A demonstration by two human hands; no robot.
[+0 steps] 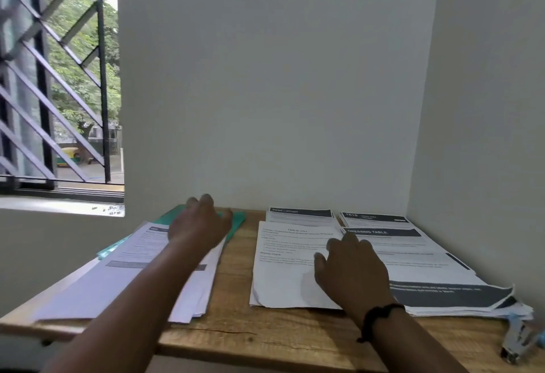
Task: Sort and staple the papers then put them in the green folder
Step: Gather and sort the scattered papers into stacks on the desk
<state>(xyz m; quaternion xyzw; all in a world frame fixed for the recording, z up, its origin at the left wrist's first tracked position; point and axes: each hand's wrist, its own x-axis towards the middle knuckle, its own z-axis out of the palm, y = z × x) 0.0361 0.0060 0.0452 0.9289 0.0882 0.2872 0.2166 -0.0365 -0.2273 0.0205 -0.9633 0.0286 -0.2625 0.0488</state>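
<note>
Lying in separate piles, the papers [295,266] look partly sorted across the desk [236,334]; the green folder [236,222] sits under the left pile. The left hand [200,222] hovers loosely curled, the right hand [351,269] presses flat. The stapler [516,340] lies untouched, so stapling and filing remain.

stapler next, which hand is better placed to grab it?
Right, probably. The stapler lies at the desk's near right corner, on the same side as the right hand, which rests on the middle papers. The left hand is over the green folder at far left.
</note>
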